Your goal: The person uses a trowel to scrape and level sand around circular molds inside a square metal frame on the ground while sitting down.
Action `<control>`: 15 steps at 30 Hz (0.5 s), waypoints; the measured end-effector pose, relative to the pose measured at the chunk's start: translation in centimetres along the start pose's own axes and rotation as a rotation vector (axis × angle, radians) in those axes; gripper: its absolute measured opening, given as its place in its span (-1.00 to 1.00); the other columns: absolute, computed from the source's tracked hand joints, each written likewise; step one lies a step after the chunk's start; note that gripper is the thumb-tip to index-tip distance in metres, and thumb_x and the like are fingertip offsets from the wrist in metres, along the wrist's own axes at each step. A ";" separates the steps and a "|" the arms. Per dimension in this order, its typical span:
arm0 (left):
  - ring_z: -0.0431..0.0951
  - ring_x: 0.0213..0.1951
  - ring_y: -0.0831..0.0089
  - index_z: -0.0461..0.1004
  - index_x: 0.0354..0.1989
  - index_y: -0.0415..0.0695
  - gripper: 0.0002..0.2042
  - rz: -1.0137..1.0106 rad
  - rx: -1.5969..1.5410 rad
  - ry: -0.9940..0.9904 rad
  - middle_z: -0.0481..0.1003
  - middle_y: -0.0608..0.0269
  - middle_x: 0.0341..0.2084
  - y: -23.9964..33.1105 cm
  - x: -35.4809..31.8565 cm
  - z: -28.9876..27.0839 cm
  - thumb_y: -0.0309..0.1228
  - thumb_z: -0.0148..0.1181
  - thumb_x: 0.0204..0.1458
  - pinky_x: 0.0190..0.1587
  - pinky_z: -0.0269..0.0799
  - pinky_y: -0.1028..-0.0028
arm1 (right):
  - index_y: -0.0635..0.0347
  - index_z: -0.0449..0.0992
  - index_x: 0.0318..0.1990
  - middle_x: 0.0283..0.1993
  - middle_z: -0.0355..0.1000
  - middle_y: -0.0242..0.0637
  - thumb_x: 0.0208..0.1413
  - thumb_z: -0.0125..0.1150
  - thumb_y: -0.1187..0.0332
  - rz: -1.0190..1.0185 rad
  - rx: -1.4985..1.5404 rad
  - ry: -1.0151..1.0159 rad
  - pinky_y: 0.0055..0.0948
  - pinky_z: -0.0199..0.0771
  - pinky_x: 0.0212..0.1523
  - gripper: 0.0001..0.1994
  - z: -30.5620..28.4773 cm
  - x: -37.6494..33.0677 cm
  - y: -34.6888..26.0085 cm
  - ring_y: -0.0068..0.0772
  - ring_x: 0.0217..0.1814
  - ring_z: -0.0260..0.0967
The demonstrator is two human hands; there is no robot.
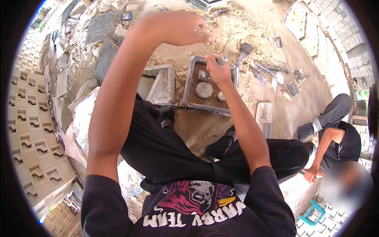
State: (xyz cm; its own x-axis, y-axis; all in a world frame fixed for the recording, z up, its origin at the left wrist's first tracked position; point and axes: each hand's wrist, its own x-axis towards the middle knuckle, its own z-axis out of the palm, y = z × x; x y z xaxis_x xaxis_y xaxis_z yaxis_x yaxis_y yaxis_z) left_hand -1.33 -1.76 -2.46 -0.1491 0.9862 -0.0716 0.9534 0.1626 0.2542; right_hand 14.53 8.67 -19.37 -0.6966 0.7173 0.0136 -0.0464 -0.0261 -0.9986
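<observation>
My left hand (pixel 185 28) hangs in the air over the sandy ground, just beyond the moulding box. Its thumb and fingers are apart, with nothing clearly held between them. My right hand (pixel 219 70) is closed around a small greyish rounded object (pixel 224 59), above the box's far right part; its kind is hard to make out. Below is the rectangular dark-framed moulding box (pixel 209 109), with brown sand inside. A round grey disc-like piece (pixel 204 90) lies in it, beside a smaller knobbed piece (pixel 203 76) and another round piece (pixel 221 96) partly covered by my right arm.
Left of the box lies a grey frame with a diagonal bar (pixel 161 85). A trowel (pixel 258 76), a dark shovel-like tool (pixel 245 48) and other hand tools lie to the right. Nearer is a pale oblong slab (pixel 263 118). Another person (pixel 335 138) sits at the right.
</observation>
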 end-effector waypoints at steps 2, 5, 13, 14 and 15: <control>0.57 -0.16 0.12 0.47 0.05 -0.05 -0.40 0.038 -0.008 -0.029 0.57 0.03 -0.21 0.3 0.7 -0.6 0.22 0.01 0.11 -0.11 0.43 0.18 | 0.16 0.35 -0.67 -0.71 0.23 -0.50 0.18 0.13 0.44 0.026 0.012 -0.081 -0.55 0.07 -0.64 -0.67 -1.1 0.6 0.2 -0.69 -0.68 0.10; 0.57 -0.15 0.11 0.47 0.04 -0.04 -0.41 0.021 0.047 -0.007 0.57 0.04 -0.19 0.6 0.9 0.1 0.22 0.01 0.11 -0.10 0.43 0.18 | 0.14 0.40 -0.62 -0.71 0.23 -0.59 0.13 0.22 0.40 -0.014 0.150 0.002 -0.63 0.02 -0.69 -0.73 -1.4 0.4 -0.4 -0.77 -0.69 0.10; 0.56 -0.11 0.10 0.47 0.04 -0.03 -0.42 -0.014 0.039 -0.071 0.56 0.05 -0.19 1.2 0.9 -0.1 0.21 0.00 0.11 -0.10 0.43 0.17 | 0.18 0.44 -0.63 -0.71 0.25 -0.54 0.17 0.18 0.33 -0.051 0.071 0.069 -0.55 0.09 -0.64 -0.69 -2.6 1.8 -0.2 -0.72 -0.66 0.11; 0.56 -0.10 0.10 0.47 0.04 -0.03 -0.42 -0.020 0.056 -0.076 0.56 0.05 -0.20 1.3 0.9 -0.1 0.20 0.00 0.11 -0.11 0.43 0.17 | 0.18 0.44 -0.63 -0.70 0.26 -0.53 0.17 0.18 0.33 -0.068 0.075 0.086 -0.55 0.09 -0.63 -0.69 -2.8 1.8 -0.1 -0.72 -0.65 0.11; 0.56 -0.11 0.10 0.47 0.03 -0.04 -0.42 -0.006 0.042 -0.064 0.56 0.05 -0.21 1.3 1.1 0.0 0.20 0.00 0.11 -0.11 0.43 0.16 | 0.18 0.43 -0.64 -0.71 0.25 -0.53 0.18 0.17 0.32 -0.084 -0.060 0.166 -0.53 0.06 -0.63 -0.67 -2.2 1.8 0.3 -0.73 -0.63 0.11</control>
State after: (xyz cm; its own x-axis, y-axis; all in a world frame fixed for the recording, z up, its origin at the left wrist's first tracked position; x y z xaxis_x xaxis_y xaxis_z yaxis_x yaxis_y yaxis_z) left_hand -0.23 -0.49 -2.25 -0.1387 0.9811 -0.1346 0.9630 0.1654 0.2130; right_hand 14.84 11.45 -19.72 -0.5645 0.8201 0.0937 -0.0538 0.0768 -0.9956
